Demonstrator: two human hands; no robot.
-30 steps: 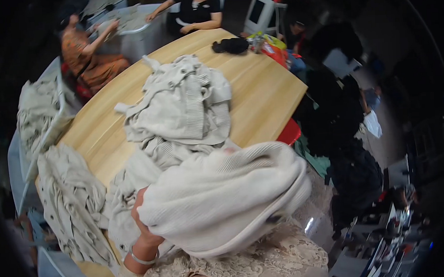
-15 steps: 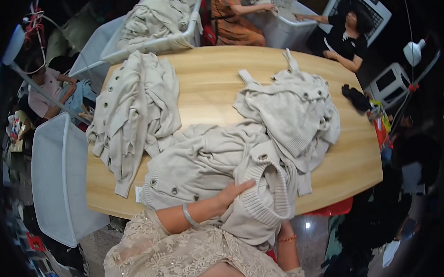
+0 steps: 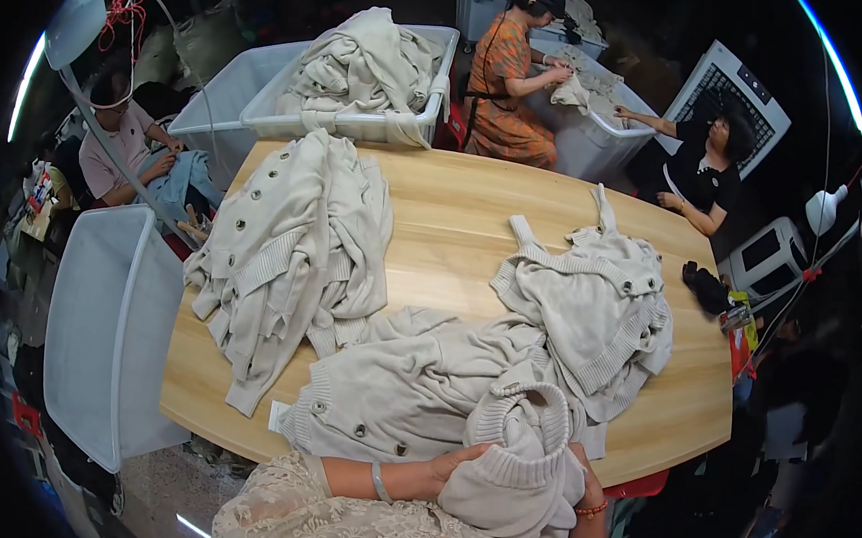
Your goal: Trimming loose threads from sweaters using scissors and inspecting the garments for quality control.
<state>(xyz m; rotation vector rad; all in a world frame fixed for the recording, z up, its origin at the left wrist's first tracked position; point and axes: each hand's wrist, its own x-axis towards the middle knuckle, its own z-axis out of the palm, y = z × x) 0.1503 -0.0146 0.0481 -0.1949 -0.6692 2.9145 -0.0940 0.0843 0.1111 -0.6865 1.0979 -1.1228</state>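
A beige knit sweater (image 3: 517,472) is bunched up at the table's near edge, its ribbed opening facing up. My left hand (image 3: 456,463) is closed on the left side of the ribbed band, with the thumb on top. At the sweater's right side is my right hand (image 3: 585,474); its fingers are hidden by the knit. Just beyond lies a beige buttoned cardigan (image 3: 379,391), spread and creased, partly under the sweater. A beige knit top with straps (image 3: 596,305) lies to the right.
A pile of beige cardigans (image 3: 286,246) covers the table's left part. Behind the wooden table (image 3: 438,211) stands a white bin (image 3: 348,124) heaped with knitwear. Another white bin (image 3: 97,332) stands left. Two co-workers sit or stand at a far bin (image 3: 589,147); a third person (image 3: 123,153) sits left.
The view has shifted, so the table sits lower in it. The sweater's ribbed opening has turned more upward, and my right hand has come up along its right side.
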